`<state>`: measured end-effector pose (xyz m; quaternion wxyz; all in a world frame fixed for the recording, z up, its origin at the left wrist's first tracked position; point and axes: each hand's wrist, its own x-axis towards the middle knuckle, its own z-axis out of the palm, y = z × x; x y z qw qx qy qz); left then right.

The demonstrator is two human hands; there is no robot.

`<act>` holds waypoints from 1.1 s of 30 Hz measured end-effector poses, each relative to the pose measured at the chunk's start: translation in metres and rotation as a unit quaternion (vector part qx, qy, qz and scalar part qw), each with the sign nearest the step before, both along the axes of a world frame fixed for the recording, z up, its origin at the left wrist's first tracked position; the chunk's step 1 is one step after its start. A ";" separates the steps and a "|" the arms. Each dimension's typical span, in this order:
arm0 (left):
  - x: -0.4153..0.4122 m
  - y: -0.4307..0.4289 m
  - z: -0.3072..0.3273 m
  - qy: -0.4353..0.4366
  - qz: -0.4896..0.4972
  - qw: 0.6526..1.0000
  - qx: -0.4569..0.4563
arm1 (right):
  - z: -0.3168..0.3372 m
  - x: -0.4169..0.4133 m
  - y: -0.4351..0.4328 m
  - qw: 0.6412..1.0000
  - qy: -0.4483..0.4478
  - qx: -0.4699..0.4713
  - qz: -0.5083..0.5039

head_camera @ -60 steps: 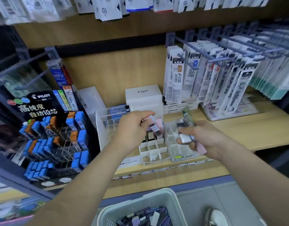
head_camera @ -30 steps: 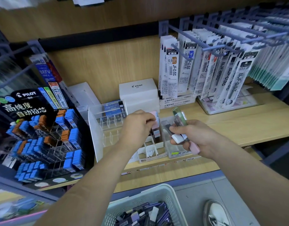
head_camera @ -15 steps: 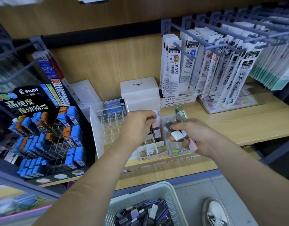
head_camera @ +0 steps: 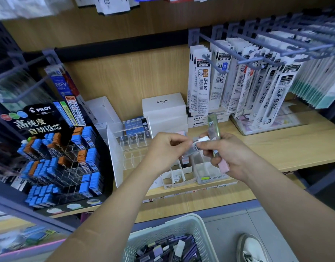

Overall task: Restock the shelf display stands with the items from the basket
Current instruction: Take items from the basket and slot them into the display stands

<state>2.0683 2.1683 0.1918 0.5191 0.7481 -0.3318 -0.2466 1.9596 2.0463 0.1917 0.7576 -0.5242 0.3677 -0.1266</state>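
Black plastic stand (head_camera: 55,157) sits at the left end of the shelf (head_camera: 295,148), packed w/ blue lead cases (head_camera: 91,183). Just right of it is a clear stand (head_camera: 129,146) w/ little slots. Next comes the left hand (head_camera: 166,148), over the shelf's front edge. Its fingers are curled and the tips pinch the left end of a small grey case (head_camera: 198,143) w/ a white cap. Under the hands, side by side at the front edge, are a white grid box (head_camera: 175,176) and a clear box (head_camera: 208,173). A bit of pink shows behind the left hand. Can't tell if it's held or stuck in a slot. The right hand (head_camera: 231,157) is closed round a green case (head_camera: 213,127) that pokes up and a pink case (head_camera: 224,166) that pokes down. Its thumb is on the grey case too, so both hands touch that one. Far right, refill packs (head_camera: 202,86) hang on hooks over the shelf's right end. The basket (head_camera: 174,223) is below the front edge, w/ lots of cases (head_camera: 168,250) inside.

Step, I think: passing one case from right hand to left. Approx. mid-job, since the basket looks full. Next move needs the right thumb to let go. Then the left hand turns the case upright and drops it in a free slot of the grid box, w/o bumping its neighbours.
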 end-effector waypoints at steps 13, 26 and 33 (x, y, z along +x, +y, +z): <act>-0.004 0.012 0.015 0.120 -0.029 0.991 -0.052 | 0.004 0.003 0.009 0.999 -0.008 0.019 0.029; 0.004 -0.018 0.019 -0.044 0.032 0.997 -0.046 | 0.010 -0.036 -0.045 0.976 -0.078 0.155 -0.131; -0.016 -0.080 -0.005 -0.189 0.042 0.981 0.019 | -0.004 -0.056 -0.058 0.989 -0.014 0.100 -0.112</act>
